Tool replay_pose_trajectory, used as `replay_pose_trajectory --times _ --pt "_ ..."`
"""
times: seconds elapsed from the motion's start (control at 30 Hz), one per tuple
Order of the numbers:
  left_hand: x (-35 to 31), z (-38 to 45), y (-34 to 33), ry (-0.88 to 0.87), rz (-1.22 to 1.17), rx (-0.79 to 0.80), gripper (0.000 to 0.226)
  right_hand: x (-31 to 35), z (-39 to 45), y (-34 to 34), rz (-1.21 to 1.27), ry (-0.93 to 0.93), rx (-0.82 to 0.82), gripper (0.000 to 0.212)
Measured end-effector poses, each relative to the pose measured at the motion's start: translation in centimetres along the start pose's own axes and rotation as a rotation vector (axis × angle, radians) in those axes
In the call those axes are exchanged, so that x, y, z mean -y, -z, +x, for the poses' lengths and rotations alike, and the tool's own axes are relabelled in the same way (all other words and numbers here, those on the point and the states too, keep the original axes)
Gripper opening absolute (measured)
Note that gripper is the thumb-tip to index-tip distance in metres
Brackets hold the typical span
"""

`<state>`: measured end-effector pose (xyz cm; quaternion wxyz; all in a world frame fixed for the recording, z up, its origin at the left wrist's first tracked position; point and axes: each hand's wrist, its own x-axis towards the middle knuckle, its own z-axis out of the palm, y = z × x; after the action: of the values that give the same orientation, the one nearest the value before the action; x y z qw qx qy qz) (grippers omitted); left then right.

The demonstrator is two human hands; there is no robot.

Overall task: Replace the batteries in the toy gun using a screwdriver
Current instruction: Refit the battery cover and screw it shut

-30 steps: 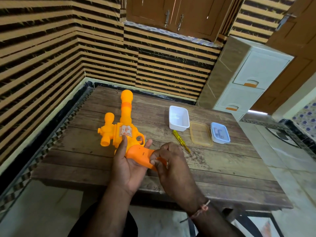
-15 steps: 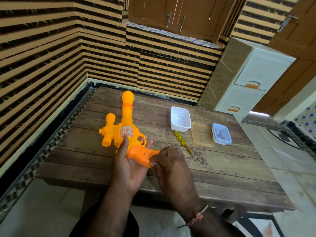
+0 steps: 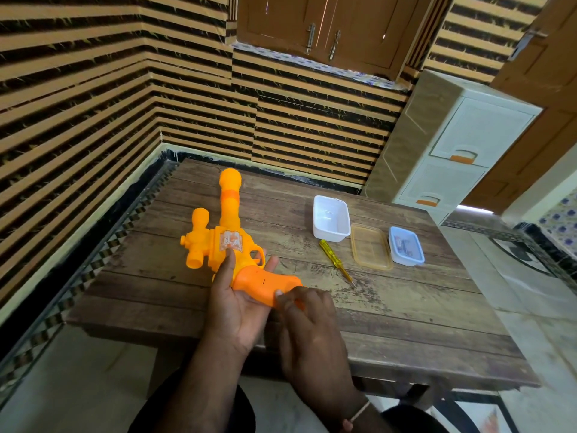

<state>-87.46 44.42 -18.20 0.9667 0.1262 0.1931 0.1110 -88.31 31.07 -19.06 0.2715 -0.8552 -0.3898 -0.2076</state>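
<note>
White tub (image 3: 331,221) beside screwdriver (image 3: 335,260)

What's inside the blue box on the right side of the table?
The blue box holds a few small dark items, too small and blurred to identify. It has no lid on, so nothing covers them.
</note>
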Motion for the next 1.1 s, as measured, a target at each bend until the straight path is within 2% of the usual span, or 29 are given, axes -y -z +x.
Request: replay_pose_trajectory --times 0.13,0.23,0.33,0.47,0.57,0.67,0.77,0.83,0.9,0.93,1.0,1.07,1.1 --pt "0.0 0.2 0.3 -0.029 -0.004 0.003 0.063 -1.9 1.5 0.8 0.224 -0.219 -0.152 0.020" --pt "-0.2 0.2 0.4 -0.047 -0.017 0.009 0.067 -4.8 3.0 1.0 0.210 -0.421 -0.180 0.007" --pt "-0.2 0.2 0.4 -0.048 -0.022 0.011 0.062 -8.2 4.7 1.6 0.017 -0.552 -0.040 0.007" --pt "-0.2 0.3 0.6 -0.046 -0.003 0.012 0.059 -10.5 7.3 1.4 -0.233 -0.627 0.288 0.034" --pt "-0.2 0.4 0.6 -0.038 0.004 0.007 0.061 -11.0 8.4 0.5 -0.340 -0.615 0.457 0.033" --pt "-0.2 0.4 0.7 -0.041 0.008 0.001 0.059 -11.2 8.2 -0.4 -0.406 -0.604 0.488 0.031" --pt "-0.2 0.5 0.7 -0.037 -0.003 -0.008 0.055 -11.5 8.0 -0.9 -0.361 -0.636 0.462 0.029" --pt "-0.2 0.5 0.6 -0.031 -0.012 -0.008 0.056 -11.6 7.8 -0.6 -0.258 -0.685 0.416 0.028" --pt "-0.2 0.5 0.7 -0.031 -0.009 -0.004 0.061 -11.0 7.6 0.4 -0.048 -0.754 0.249 0.020" --pt "-0.3 0.5 0.7 -0.032 -0.009 -0.002 0.061 -10.2 7.4 1.1 0.152 -0.808 0.145 0.017" --pt "-0.3 0.6 0.8 -0.033 -0.007 0.005 0.058 -7.4 7.2 3.0 0.747 -0.905 -0.034 0.025" --pt "-0.2 0.7 0.9 -0.027 0.001 0.012 0.056 -4.6 6.8 4.5 1.232 -0.897 -0.084 0.021" --pt "-0.1 0.7 0.9 -0.024 0.004 0.014 0.057 -3.3 6.6 4.9 1.309 -0.861 -0.075 0.018"
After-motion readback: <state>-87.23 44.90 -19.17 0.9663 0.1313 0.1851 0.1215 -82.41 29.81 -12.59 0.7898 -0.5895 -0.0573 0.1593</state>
